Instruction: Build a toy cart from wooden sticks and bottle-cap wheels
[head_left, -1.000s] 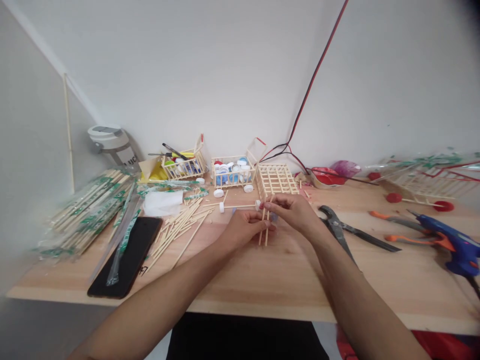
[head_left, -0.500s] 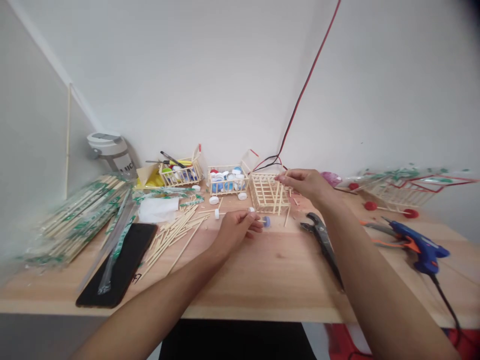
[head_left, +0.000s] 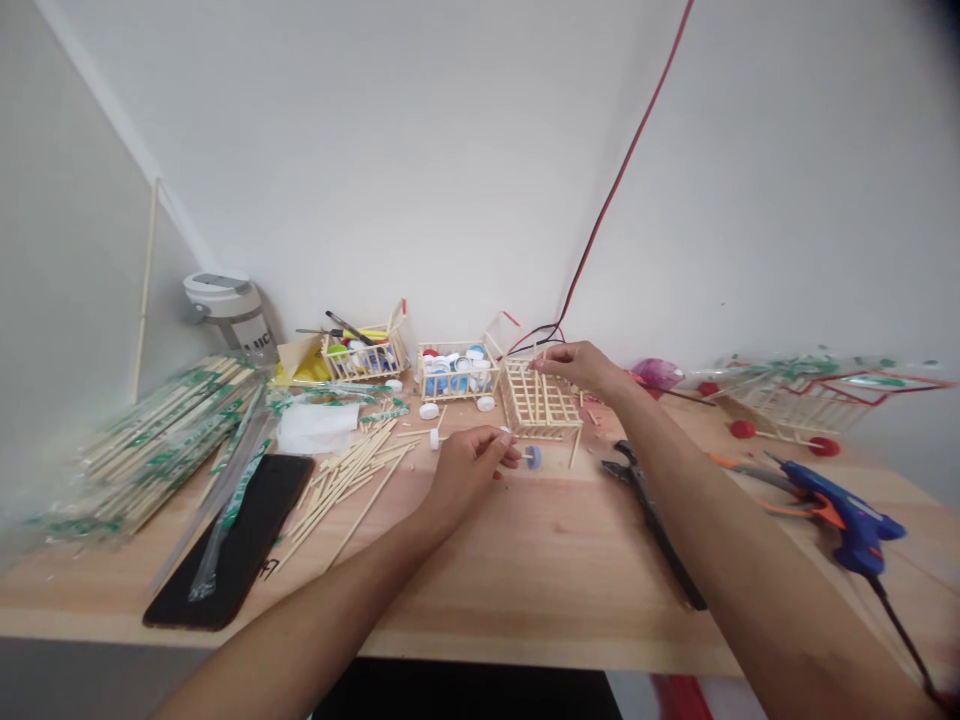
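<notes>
My left hand is closed around a thin wooden stick, with a white bottle cap at its left end. A blue bottle cap on a stick shows just right of the fingertips; the hand hides the part between. Behind it stands a basket-like frame of wooden sticks. Above that frame, my right hand pinches slim wooden sticks, which slant down in front of the lattice. Whether they touch it I cannot tell.
Two small stick carts hold bottle caps. Loose sticks, a phone and bagged sticks lie left. Pliers, a blue glue gun and a red-trimmed cart are right. A red-black cable hangs behind.
My right hand has moved left with the sticks across the frame. My left hand stays nearly in place on the capped stick. The whole view has shifted slightly.
</notes>
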